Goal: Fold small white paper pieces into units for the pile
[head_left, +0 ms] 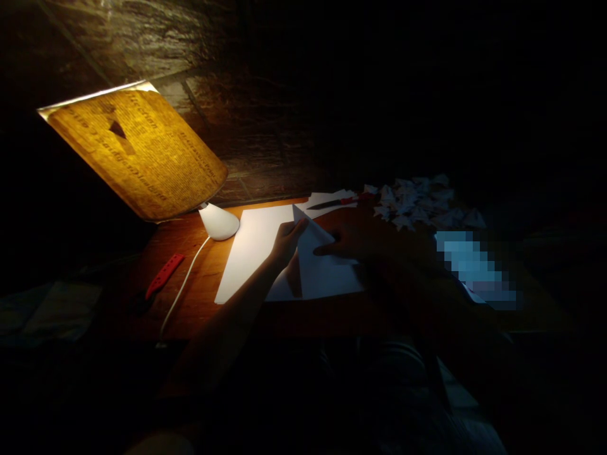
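Note:
A large white paper sheet (253,253) lies on the wooden tabletop, with a pointed flap (325,268) folded up over it. My left hand (287,243) holds the flap's edge near its tip. My right hand (351,243) lies in dim light with its fingers on the folded paper, to the right of my left hand. A craft knife with a red handle (329,203) rests beyond the paper, out of reach of my fingers. Part of the sheet is hidden under my hands and forearm.
A white desk lamp (219,222) with a newspaper-print shade (137,151) stands at the far left of the paper, its white cord (184,287) trailing forward. A red ruler (164,276) lies on the wooden table (199,303). Crumpled paper scraps (417,202) are heaped at the back right beside a pixelated blue object (474,268).

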`<state>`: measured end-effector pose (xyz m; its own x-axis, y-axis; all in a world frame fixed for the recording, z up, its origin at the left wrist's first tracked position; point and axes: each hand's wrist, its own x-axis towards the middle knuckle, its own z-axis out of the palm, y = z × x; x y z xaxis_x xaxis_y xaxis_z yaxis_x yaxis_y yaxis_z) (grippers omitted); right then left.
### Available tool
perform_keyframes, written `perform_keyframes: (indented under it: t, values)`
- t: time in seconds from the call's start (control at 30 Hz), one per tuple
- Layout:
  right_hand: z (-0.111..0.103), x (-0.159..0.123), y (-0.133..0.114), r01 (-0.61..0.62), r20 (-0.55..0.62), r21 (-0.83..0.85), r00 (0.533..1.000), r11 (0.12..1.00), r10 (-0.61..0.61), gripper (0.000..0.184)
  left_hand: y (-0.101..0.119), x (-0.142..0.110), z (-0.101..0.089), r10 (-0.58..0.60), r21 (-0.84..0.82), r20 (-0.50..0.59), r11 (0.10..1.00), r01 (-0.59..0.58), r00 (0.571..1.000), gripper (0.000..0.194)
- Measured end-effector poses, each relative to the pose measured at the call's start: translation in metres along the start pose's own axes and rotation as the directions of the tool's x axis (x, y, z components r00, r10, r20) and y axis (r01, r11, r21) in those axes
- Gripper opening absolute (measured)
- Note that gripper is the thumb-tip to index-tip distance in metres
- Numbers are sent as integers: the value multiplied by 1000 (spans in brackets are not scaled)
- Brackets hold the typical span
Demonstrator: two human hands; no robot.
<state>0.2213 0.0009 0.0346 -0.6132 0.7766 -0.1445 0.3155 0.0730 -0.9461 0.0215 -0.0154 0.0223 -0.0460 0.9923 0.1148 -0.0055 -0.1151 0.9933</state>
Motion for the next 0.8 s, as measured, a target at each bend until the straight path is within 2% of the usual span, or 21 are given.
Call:
perform_keyframes:
  t: [0.17,0.43,0.57,0.63,0.8]
  values:
    - [-1,-3,-5,-1,-17,28,1000,1000,2,33,-2,1,2,-125,-28,53,992,127,991,72]
    - [-3,0,0,-3,9,69,1000,998,3,31,-8,2,-3,-66,105,31,993,62,997,69]
    - [-2,0,1,-27,40,121,999,992,22,42,-9,2,-3,-55,127,46,991,48,997,71]
    - [0,-1,2,-32,17,134,999,990,30,49,-9,1,-2,-61,121,55,991,54,997,73]
    - [2,-1,2,-18,-127,149,991,989,37,55,-8,0,-1,-73,106,60,992,66,996,68]
